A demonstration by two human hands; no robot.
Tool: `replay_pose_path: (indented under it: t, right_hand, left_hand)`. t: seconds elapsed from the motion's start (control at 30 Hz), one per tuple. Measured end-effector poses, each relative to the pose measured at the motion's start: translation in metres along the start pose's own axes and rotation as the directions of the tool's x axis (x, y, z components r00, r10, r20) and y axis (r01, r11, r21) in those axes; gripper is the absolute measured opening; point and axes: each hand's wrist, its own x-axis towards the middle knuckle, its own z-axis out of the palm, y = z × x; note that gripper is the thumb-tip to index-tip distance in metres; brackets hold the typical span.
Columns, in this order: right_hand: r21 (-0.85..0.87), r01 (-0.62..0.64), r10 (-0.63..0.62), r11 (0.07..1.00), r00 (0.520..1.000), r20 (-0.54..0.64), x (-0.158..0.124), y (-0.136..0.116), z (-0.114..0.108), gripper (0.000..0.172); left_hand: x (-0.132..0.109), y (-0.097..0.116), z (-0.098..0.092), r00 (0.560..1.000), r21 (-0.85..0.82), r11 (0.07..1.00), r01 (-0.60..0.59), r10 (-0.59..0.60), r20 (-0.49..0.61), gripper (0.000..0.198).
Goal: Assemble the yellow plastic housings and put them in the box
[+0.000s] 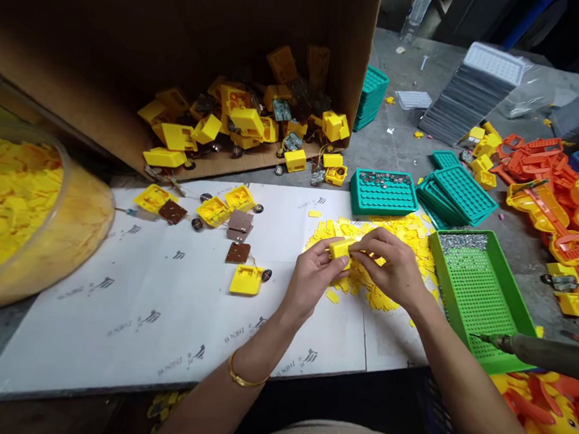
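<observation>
My left hand grips a small yellow plastic housing between thumb and fingers, above the white board. At its right side, the fingers of my right hand are pinched together close against the housing. Whatever they hold, if anything, is too small to make out. Beneath both hands spreads a heap of small flat yellow plastic pieces. Left of my hands lie several yellow housings with wires and small black wheels, among them one yellow housing near a brown square board.
A cardboard box of yellow housings stands behind; a tub of yellow pieces is at left. Rightward are a teal tray with small metal discs, a green basket with small metal parts, an electric screwdriver and orange plastic parts.
</observation>
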Motion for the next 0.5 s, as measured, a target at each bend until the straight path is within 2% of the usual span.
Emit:
replay_pose_path:
  t: [0.17,0.23,0.33,0.4,0.5]
  right_hand:
    - [0.184,-0.167,0.166,0.969,0.986,0.023,0.001,0.001,0.009,0.003]
    - [0.224,-0.176,0.177,0.958,0.984,0.017,0.001,0.001,0.014,0.005]
    - [0.143,-0.079,0.080,0.987,0.997,-0.002,0.000,0.000,0.016,0.002]
    - [0.058,-0.016,0.017,0.998,1.000,-0.015,-0.002,0.000,0.014,0.007]
    - [-0.076,0.007,-0.007,0.997,1.000,-0.003,-0.003,0.000,0.012,0.014]
  left_hand:
    - [0.001,0.002,-0.002,1.000,0.037,0.999,-0.004,0.004,0.002,0.052]
    - [0.002,0.004,-0.003,1.000,0.049,0.999,-0.016,0.016,0.014,0.051]
    - [0.003,0.006,-0.005,1.000,0.045,0.999,-0.015,0.015,0.010,0.049]
    - [0.004,0.007,-0.005,1.000,0.024,1.000,-0.001,0.001,0.006,0.047]
    - [0.004,0.006,-0.004,1.000,0.019,1.000,0.005,-0.005,0.001,0.044]
